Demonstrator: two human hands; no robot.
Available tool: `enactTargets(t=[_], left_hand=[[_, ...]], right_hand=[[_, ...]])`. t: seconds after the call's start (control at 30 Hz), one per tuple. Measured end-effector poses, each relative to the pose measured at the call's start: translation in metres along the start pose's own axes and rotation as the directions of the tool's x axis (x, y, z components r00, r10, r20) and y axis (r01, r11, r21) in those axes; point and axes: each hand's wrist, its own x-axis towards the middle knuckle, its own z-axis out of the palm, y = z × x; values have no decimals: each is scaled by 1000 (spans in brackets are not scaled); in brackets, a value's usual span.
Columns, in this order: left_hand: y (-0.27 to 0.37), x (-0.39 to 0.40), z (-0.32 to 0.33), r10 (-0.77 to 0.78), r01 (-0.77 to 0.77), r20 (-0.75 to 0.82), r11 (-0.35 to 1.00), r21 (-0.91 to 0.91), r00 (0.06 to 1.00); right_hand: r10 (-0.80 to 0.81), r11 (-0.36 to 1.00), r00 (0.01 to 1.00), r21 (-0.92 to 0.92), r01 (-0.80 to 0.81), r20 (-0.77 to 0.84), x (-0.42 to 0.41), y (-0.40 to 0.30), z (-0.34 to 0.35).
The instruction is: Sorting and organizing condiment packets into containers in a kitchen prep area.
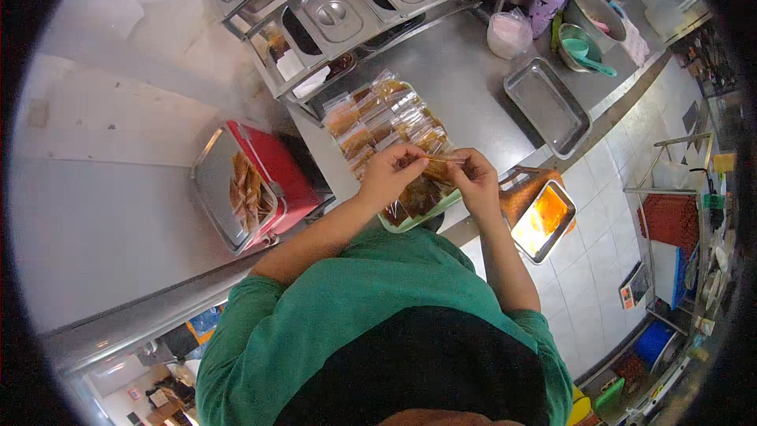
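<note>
My left hand (390, 171) and my right hand (476, 177) pinch the two ends of the top edge of a small clear plastic bag (439, 169) with brown contents. The bag is over the near right part of a pale green tray (423, 218). Rows of small filled plastic bags (378, 115), orange and brown inside, lie in this tray on the steel counter. At the tray's near end, darker brown bags (417, 198) lie below my hands. My palms and the lower part of the held bag are partly hidden.
Steel pans with lids (331, 13) stand on a rack behind the tray. To the right are an oblong metal tray (547, 106), a bowl with a green ladle (576, 47) and a purple bottle (547, 6). A red cooler box (281, 177) stands left; a pan of orange liquid (544, 219) sits lower right.
</note>
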Motion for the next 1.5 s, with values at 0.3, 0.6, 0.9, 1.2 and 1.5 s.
enactTargets(t=[0.3,0.6,0.9,1.2,1.5], left_hand=[[11,2,4,130,-125,-39,986,106,991],[25,-3,6,120,-123,25,981,148,992],[22,-6,7,172,-177,42,967,186,984],[20,-2,16,281,-268,-14,927,261,959],[-6,26,20,217,-188,-75,941,281,973]], right_hand=[[-60,997,998,-41,59,-22,-3,-12,-2],[-27,965,999,-260,17,-36,-3,-25,2],[-40,954,998,-295,51,46,-3,-35,5],[-113,886,990,-441,140,87,2,-52,-17],[-93,906,995,-411,104,47,-4,-59,-69]])
